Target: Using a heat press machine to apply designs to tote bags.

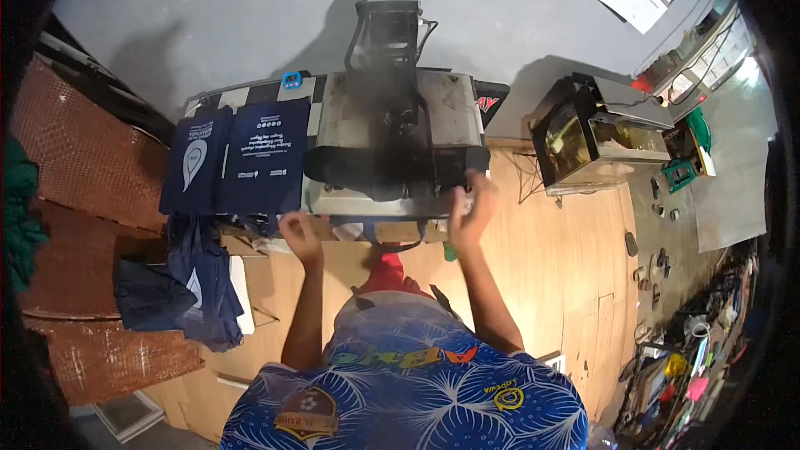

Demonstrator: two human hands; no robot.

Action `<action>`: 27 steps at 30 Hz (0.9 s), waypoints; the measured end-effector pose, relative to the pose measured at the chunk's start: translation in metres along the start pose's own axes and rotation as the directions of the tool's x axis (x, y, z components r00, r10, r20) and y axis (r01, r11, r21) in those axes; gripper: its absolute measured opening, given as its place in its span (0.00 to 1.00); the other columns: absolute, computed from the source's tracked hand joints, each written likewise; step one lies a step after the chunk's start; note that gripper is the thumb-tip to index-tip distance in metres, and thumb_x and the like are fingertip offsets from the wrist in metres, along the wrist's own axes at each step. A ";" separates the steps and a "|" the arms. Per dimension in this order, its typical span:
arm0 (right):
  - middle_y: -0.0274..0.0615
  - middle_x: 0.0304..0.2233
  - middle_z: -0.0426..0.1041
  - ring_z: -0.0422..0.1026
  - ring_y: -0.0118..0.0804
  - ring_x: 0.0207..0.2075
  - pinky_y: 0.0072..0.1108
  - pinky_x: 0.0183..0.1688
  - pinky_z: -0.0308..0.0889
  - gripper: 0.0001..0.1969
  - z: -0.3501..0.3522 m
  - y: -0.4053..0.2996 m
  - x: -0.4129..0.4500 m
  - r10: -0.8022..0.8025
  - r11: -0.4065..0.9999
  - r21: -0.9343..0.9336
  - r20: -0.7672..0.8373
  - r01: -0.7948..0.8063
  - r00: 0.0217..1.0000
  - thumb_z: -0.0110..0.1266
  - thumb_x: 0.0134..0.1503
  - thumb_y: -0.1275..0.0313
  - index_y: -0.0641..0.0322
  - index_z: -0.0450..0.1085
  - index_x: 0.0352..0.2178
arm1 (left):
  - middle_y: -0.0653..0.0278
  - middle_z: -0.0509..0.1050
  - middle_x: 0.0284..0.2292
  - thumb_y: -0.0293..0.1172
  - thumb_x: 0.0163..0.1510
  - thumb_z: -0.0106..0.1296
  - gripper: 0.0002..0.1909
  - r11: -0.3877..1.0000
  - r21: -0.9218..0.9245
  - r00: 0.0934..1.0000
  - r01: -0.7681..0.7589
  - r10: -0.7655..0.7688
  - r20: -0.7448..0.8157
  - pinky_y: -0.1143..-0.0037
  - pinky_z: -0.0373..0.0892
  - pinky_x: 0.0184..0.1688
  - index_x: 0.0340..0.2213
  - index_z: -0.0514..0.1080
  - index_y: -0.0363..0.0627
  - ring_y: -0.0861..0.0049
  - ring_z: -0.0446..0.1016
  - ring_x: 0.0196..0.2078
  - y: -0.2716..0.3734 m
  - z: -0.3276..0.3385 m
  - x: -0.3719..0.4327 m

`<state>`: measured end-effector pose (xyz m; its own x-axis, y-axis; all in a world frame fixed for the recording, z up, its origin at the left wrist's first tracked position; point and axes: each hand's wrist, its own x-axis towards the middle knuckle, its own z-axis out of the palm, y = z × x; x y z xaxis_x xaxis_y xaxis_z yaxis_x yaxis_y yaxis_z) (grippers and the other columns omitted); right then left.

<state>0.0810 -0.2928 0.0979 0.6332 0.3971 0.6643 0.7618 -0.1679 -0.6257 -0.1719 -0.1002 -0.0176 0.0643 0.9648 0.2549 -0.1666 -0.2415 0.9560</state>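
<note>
A heat press [400,106] stands before me, with a wide dark handle bar [350,165] across its front. My right hand [470,215] is blurred at the right end of that bar, fingers apart; nothing shows in it. My left hand [301,237] has curled fingers at the table's front edge, beside a printed navy cloth piece [262,162]. Whether it pinches anything cannot be told. Left of that piece is another navy printed cloth [195,159], bearing a white drop-shaped mark. A dark strap loop [420,239] hangs below the front of the press.
A blue digital timer [292,80] sits at the table's back edge. More navy cloth bags [206,287] hang in a heap at lower left, beside brown woven-textured panels [81,250]. At right stands a glass fish tank [600,137]. Sandals [661,262] lie on the floor.
</note>
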 end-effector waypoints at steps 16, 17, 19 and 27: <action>0.63 0.42 0.71 0.72 0.62 0.41 0.41 0.44 0.66 0.33 0.008 0.077 -0.018 0.422 0.852 -0.414 0.182 -0.320 0.888 0.42 0.59 0.46 0.52 0.57 0.59 | 0.47 0.70 0.49 0.50 0.59 0.47 0.32 0.940 0.336 0.950 0.060 -0.157 0.268 0.72 0.60 0.56 0.52 0.64 0.32 0.64 0.66 0.54 -0.004 0.028 0.045; 0.63 0.41 0.72 0.72 0.63 0.40 0.41 0.42 0.67 0.34 0.008 0.076 -0.018 0.397 0.863 -0.406 0.174 -0.302 0.901 0.41 0.58 0.44 0.51 0.56 0.60 | 0.48 0.71 0.48 0.51 0.58 0.48 0.33 0.915 0.348 0.920 0.203 -0.300 0.252 0.73 0.64 0.50 0.53 0.63 0.32 0.66 0.70 0.48 -0.003 0.028 0.045; 0.63 0.40 0.73 0.72 0.63 0.40 0.42 0.42 0.67 0.35 0.007 0.077 -0.015 0.432 0.845 -0.435 0.214 -0.310 0.876 0.41 0.58 0.44 0.51 0.56 0.60 | 0.52 0.73 0.43 0.55 0.56 0.49 0.38 0.925 0.312 0.911 0.218 -0.307 0.275 0.77 0.68 0.27 0.56 0.59 0.34 0.75 0.71 0.27 -0.004 0.027 0.046; 0.64 0.40 0.72 0.73 0.62 0.40 0.42 0.40 0.69 0.38 0.002 0.073 -0.011 0.476 0.821 -0.474 0.258 -0.319 0.841 0.41 0.55 0.39 0.49 0.54 0.60 | 0.54 0.69 0.51 0.53 0.57 0.48 0.37 0.931 0.336 0.932 0.144 -0.242 0.270 0.79 0.66 0.45 0.56 0.60 0.34 0.74 0.69 0.48 0.002 0.030 0.044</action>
<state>0.1292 -0.3076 0.0436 0.8596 0.4867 0.1557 0.4882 -0.6922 -0.5315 -0.1397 -0.0613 0.0001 0.3659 0.9295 0.0454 0.1850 -0.1204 0.9753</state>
